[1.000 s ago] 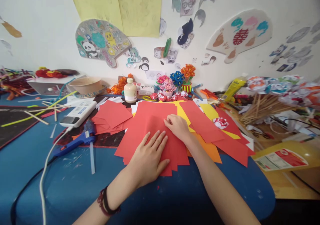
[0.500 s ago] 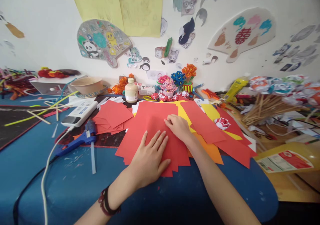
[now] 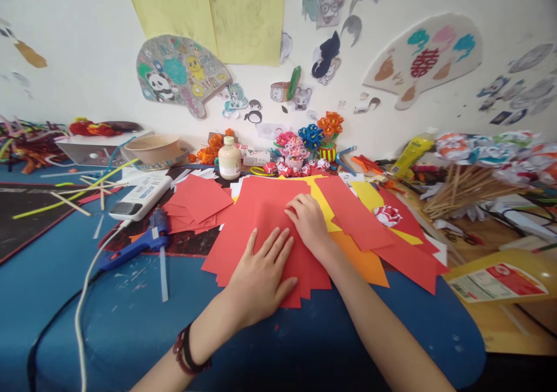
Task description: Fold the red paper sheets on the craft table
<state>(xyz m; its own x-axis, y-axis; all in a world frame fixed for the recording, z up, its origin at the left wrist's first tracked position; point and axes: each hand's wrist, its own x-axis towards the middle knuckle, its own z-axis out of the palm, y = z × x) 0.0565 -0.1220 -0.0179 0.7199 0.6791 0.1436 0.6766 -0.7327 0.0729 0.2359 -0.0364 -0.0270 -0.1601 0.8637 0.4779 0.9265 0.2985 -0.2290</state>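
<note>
Several sheets of red paper (image 3: 250, 206) lie overlapped at the middle of the blue table. My left hand (image 3: 261, 270) rests flat on the top red sheet, fingers spread and pointing away from me. Just beyond it, to the right, my right hand (image 3: 307, 218) is closed, its thumb and fingertips pinched at the upper part of the top sheet, which looks folded. The fingers partly hide the paper's edge there. A smaller pile of red paper (image 3: 202, 198) sits to the left, and more red sheets (image 3: 352, 212) lie to the right over yellow and orange ones.
Left of the paper lie a blue glue gun (image 3: 148, 241) and a white power strip (image 3: 141, 198) with its cable. Behind stand a cream bottle (image 3: 229, 159) and small flower pots (image 3: 327, 150). A bundle of sticks (image 3: 461, 192) and a large yellow bottle (image 3: 500, 276) are at right.
My right hand has shifted very slightly left and away from me over the red paper. My left hand stays pressed in the same place.
</note>
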